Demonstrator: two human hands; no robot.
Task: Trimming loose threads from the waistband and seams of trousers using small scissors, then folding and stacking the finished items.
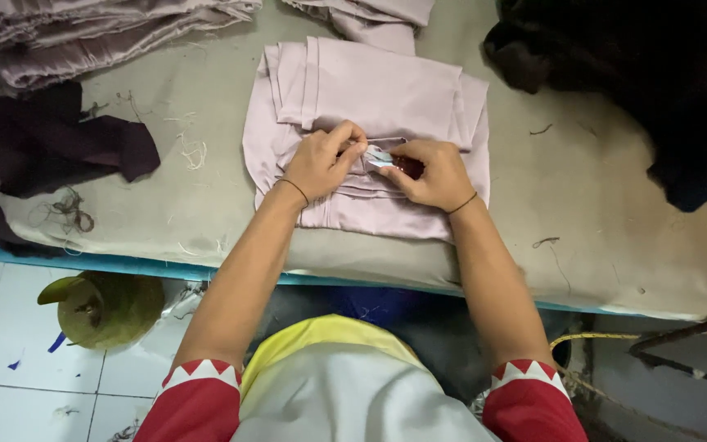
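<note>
A folded pink cloth (386, 98) lies in the middle of the grey table (583, 213), its pleated lower edge toward the person; both hands meet on top of it at a small pale tag (376, 155), which sits on the fold just between the fingertips. Above the cloth more pink fabric (83, 33) is heaped at the far left edge, and another pink piece (378, 20) touches the cloth's upper side; a dark purple rag (42, 147) lies well to the left among loose threads (194, 151); a black heap (656, 74) fills the far right corner; none of these covers the cloth. Below the table's blue rim a green gas cylinder (104, 307) stands on the white tiled floor (10, 360).

The left hand (321, 160) is curled, thumb and forefinger pinching the tag's left end; the right hand (431, 173) is closed round a small dark red tool (409, 168), its tip at the tag. Both forearms reach straight forward from red sleeves and converge, wrists resting low on the cloth, each with a thin band.
</note>
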